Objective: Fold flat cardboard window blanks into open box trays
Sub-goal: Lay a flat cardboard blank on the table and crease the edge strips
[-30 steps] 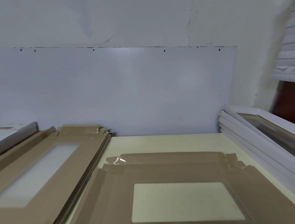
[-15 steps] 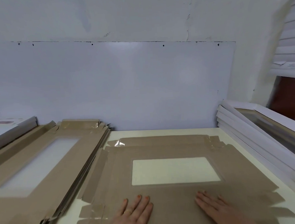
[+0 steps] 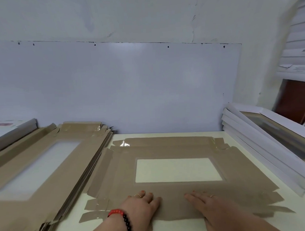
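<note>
Cardboard blank (image 3: 178,199) lies flat under both flat-fingered hands, left hand (image 3: 141,208), right hand (image 3: 210,209); fingertips blurred.

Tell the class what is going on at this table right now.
A person is working on a flat brown cardboard window blank lying on the cream table. Both hands, left and right, rest flat on its near edge. No flap is folded up yet. A stack of more blanks lies to the left, and finished white trays are piled on the right.
</note>
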Tool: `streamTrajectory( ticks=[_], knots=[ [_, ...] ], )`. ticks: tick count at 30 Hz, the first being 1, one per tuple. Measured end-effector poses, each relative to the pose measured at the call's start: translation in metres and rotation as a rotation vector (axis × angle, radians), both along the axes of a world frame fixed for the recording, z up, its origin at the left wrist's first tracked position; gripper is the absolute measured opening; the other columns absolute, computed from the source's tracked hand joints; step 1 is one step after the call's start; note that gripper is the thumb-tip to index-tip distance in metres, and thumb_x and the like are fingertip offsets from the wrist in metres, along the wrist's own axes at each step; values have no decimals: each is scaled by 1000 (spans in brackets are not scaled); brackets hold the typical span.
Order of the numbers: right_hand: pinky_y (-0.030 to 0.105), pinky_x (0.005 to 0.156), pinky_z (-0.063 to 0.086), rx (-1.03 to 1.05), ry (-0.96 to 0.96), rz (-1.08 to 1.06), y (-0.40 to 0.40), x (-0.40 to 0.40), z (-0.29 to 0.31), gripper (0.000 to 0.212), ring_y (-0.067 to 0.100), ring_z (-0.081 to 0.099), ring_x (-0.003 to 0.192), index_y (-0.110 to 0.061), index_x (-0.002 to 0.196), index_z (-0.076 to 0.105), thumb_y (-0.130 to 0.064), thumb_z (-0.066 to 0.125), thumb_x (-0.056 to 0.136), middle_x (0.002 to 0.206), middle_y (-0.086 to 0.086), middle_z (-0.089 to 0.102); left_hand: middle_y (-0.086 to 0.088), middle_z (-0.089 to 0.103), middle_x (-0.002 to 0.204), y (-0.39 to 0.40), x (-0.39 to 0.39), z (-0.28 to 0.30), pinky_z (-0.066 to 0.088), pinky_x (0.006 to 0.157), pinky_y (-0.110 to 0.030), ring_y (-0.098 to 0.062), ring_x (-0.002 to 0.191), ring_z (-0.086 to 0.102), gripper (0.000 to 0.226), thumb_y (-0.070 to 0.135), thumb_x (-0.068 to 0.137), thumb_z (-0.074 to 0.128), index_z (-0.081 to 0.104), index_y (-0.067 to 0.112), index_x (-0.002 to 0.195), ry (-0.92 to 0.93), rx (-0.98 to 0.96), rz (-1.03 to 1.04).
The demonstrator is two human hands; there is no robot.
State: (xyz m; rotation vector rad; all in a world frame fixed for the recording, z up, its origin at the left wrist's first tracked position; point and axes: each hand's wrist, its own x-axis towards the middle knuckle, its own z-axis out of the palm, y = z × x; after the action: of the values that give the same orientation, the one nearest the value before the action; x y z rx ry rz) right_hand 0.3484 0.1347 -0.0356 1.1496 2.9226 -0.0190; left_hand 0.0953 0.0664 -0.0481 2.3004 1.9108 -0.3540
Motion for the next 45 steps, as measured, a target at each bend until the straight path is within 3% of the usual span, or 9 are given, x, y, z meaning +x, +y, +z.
streamTrajectory(
  ticks=[4,14,18,24,27,31,36,39,45],
  knots=[
    [39,108,33,-55,-232,13,11,-8,-1,85,27,36,135,-42,151,-1,-3,39,87,158,-9,18,-16,29,150,7,5,15,32,110,-48,-37,136,32,74,23,89,54,11,32,149,130,-75,-78],
    [29,95,42,-209,-162,-106,61,-15,35,64,19,50,121,-34,139,45,-5,41,81,131,-2,55,-6,64,98,44,-14,50,42,74,-24,-24,91,60,25,23,88,49,63,18,109,-143,-32,108],
    [25,88,42,-344,-140,-173,84,-15,41,47,13,52,112,-29,133,52,-38,60,87,129,-6,56,-2,61,88,66,-27,51,42,61,-23,-21,78,56,18,25,84,50,61,14,93,-141,-69,227],
    [43,117,13,73,-213,-258,91,-25,22,77,24,43,131,-29,146,34,-76,34,86,137,0,53,-1,45,143,80,-24,25,30,110,-39,-27,134,39,62,34,82,48,33,30,143,-37,150,283],
    [53,114,8,381,-37,-207,71,-42,10,84,26,49,130,-20,142,46,-66,65,74,141,4,52,-10,18,157,74,-8,15,2,118,-51,-35,147,9,68,18,85,40,20,22,150,56,411,196],
    [40,103,30,430,219,-19,41,-78,-15,73,24,58,121,-14,122,67,-30,89,54,132,3,60,-7,67,116,66,20,-4,52,93,-42,-32,113,62,44,16,67,53,71,16,107,-58,631,-17],
    [25,101,37,292,158,99,31,-94,-40,58,1,56,119,-23,123,67,-47,74,70,133,-10,59,6,-3,161,71,11,-41,-12,118,-38,-24,147,-16,63,26,97,26,1,19,154,-183,319,68],
    [22,98,38,159,73,21,36,-79,-31,56,-7,57,114,-39,117,68,-67,59,69,126,-21,61,8,-8,161,71,-6,-47,-13,116,-41,-18,147,-15,62,48,98,14,-2,25,154,-140,245,66],
    [15,96,-29,9,-18,-125,84,3,-39,68,3,-25,141,-37,152,-8,-64,20,96,148,-17,-30,11,-14,160,60,-62,-46,-11,118,-35,-12,146,-16,79,73,88,9,-4,31,154,-97,193,187]
  ],
)
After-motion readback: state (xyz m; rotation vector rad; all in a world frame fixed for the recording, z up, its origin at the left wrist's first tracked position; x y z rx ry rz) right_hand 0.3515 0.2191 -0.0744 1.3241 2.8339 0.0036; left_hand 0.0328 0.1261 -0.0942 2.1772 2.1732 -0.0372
